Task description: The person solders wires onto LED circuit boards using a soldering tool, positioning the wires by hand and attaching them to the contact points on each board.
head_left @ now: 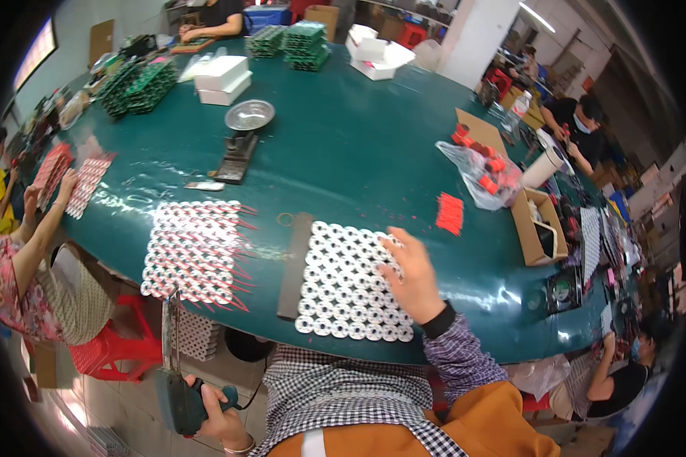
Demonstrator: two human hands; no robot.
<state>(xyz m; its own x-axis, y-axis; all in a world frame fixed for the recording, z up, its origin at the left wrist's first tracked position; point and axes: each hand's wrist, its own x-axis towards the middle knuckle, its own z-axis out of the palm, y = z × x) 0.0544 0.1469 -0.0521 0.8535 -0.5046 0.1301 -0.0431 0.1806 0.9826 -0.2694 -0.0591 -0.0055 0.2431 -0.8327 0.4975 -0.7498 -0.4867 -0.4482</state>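
From afar I count the wearer's two hands (pixel 219 417) (pixel 415 278), one power tool (pixel 177 400) and two nearby disc grids (pixel 194 247) (pixel 343 282). I also count one metal bowl (pixel 249 116) and one long dark bar (pixel 294 266).

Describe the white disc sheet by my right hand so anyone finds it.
On the big green table, find the dark bar near the front edge. Just right of it, partly under the right hand, lies the white disc sheet. Unlike the sheet farther left, it has no red strands.
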